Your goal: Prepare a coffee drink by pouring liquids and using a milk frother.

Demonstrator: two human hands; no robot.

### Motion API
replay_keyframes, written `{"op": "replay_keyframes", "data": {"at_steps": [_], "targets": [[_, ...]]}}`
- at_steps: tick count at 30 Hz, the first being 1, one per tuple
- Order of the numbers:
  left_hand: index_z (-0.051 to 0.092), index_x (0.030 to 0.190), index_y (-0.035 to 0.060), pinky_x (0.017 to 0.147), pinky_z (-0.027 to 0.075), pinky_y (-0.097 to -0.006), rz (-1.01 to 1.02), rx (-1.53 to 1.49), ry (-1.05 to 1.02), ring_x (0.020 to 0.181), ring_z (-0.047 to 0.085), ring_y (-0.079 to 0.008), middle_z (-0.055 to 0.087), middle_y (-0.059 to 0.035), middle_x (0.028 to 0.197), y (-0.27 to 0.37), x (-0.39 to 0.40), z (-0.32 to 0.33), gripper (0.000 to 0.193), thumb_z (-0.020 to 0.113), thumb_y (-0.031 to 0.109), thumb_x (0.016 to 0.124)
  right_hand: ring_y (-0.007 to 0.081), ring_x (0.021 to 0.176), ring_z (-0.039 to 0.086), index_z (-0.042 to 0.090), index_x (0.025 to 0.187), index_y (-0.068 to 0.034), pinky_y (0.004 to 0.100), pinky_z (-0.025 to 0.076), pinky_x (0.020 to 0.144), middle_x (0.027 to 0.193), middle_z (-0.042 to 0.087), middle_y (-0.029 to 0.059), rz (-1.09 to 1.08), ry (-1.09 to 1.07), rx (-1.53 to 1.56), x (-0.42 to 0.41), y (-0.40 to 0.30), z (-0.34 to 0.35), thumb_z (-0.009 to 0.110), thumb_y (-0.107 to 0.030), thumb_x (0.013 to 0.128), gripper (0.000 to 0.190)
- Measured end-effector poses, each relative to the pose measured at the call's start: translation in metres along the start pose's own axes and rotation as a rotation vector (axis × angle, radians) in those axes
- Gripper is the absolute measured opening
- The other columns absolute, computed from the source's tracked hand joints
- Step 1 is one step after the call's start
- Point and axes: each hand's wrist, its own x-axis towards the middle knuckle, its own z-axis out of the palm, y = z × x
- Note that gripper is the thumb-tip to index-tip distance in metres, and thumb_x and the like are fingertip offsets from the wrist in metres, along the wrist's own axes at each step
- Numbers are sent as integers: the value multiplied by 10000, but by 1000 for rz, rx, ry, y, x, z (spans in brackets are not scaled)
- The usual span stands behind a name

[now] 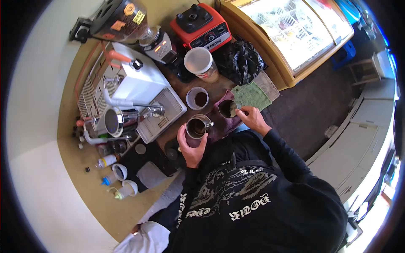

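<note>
My left hand (192, 148) is wrapped around a metal cup with a handle (196, 126), which has dark residue or liquid inside. My right hand (250, 117) is at the rim of a dark round cup (227, 108), its fingers closed on something pale that I cannot identify. That dark cup stands on a maroon cloth (234, 123), beside a green cloth (251, 95). Between the hands and the grinder is a clear plastic cup (197, 98) with brown contents. A lidded plastic tub (199, 61) stands farther back.
At left is a white espresso machine (139, 79) with steam wands and a drip tray (163, 115). Behind stand a coffee grinder (159, 47), a red blender base (202, 28) and a black plastic bag (243, 60). A lit display case (278, 60) borders the right; bottles (107, 161) are at lower left.
</note>
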Motion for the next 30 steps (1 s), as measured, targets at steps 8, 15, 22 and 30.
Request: {"op": "replay_keyframes", "data": {"at_steps": [8,15,22,30], "targets": [[323,1496,-13,1147,418,-449,7,31,53,1361,500,-344,469,-245,1470,13,3,-3,925,891,68,770,390,646,639,697,895,15,474,483,632,690,615,236,-42,-153,15,18,9,2,601,-401,967,433],[297,1495,2,1152,436,-489,-76,-19,217,1367,492,-339,479,-225,1469,34,12,-14,922,870,52,775,404,685,649,700,926,8,469,499,664,738,649,232,-76,-232,42,31,16,2,591,-368,979,395],[307,1505,44,1147,430,-467,-48,-28,172,1350,501,-327,478,-218,1469,63,27,2,916,869,43,781,411,719,651,693,964,9,474,494,677,784,655,243,-119,-252,55,35,29,-3,590,-355,989,379],[323,1493,-22,1177,399,-442,90,-9,-51,1360,508,-319,469,-219,1461,64,41,44,937,901,107,767,354,640,604,685,958,17,451,475,649,718,613,230,-137,-297,105,37,35,-4,575,-365,1019,403]]}}
